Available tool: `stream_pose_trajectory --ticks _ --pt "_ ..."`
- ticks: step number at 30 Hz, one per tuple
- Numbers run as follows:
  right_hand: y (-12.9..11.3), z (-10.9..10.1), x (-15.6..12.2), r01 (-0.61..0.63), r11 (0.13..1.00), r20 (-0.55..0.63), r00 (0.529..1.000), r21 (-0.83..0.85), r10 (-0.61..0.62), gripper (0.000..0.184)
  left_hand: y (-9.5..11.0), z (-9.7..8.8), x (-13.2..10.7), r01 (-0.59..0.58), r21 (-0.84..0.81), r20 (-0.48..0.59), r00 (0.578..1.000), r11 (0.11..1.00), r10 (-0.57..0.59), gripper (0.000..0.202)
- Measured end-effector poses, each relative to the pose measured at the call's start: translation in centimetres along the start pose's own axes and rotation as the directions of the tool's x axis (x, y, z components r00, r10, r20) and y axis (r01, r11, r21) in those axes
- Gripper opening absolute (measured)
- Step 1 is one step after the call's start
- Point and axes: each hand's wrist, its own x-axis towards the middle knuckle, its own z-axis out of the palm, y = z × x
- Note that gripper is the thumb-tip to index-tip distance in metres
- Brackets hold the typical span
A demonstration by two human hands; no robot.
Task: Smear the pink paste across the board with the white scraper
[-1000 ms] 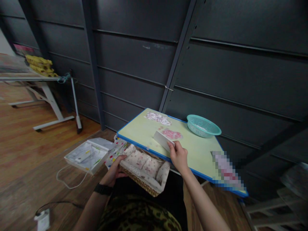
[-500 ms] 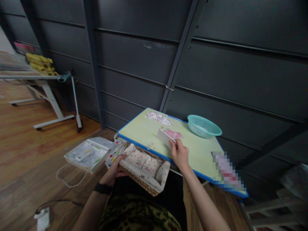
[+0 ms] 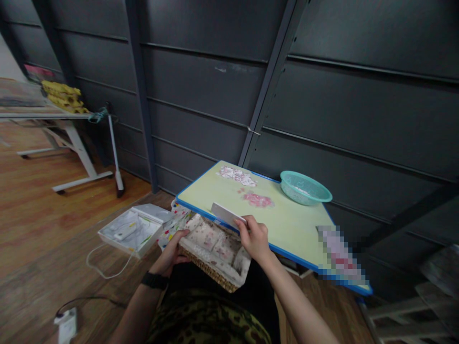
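My right hand [image 3: 253, 237] is closed on a white flat card [image 3: 226, 214], held at the near blue edge of the pale green table [image 3: 294, 224]. Just below that edge sits a wicker basket [image 3: 211, 260] with a floral cloth lining, resting on my lap. My left hand [image 3: 174, 251] grips the basket's left rim. On the tabletop lie a pink pile of small pieces [image 3: 257, 198] and a pink-white pile [image 3: 236, 175] further back. A teal plastic bowl [image 3: 304, 187] stands at the table's far right.
A dark panelled wall stands close behind the table. On the wooden floor to the left lie an open white box [image 3: 133, 230] with a cable and a white plug [image 3: 66, 326]. A table on white legs [image 3: 77, 153] stands far left. A blurred patch covers the table's right end.
My right hand has pulled the white card back from the pink pile to the table's near edge, above the basket. My left hand has stayed on the basket.
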Motion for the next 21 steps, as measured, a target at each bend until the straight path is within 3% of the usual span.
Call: stream_pose_trajectory --ticks 6,9,13,16,21 --pt "0.8 -0.6 2.6 -0.162 0.982 -0.023 0.986 0.102 0.165 0.04 0.2 0.2 -0.2 0.011 -0.003 -0.014 1.0 1.0 -0.012 0.035" --pt "3.4 -1.9 6.1 -0.21 0.972 -0.093 0.971 0.105 0.22 0.046 0.2 0.2 -0.2 -0.003 -0.01 -0.004 1.0 1.0 0.003 0.038" --pt "8.0 -3.8 9.6 -0.286 0.958 -0.292 0.914 0.026 0.281 0.057 0.0 -0.2 0.2 0.001 -0.008 0.013 1.0 1.0 -0.001 0.039" --pt "10.3 -4.2 9.3 -0.348 0.937 -0.387 0.866 -0.01 0.317 0.061 -0.1 -0.6 0.7 0.018 -0.01 -0.007 1.0 1.0 -0.018 0.042" --pt "11.6 -3.7 7.7 -0.363 0.931 -0.386 0.866 -0.044 0.32 0.059 0.1 -0.7 0.8 0.025 0.008 -0.041 0.999 1.0 -0.025 0.044"
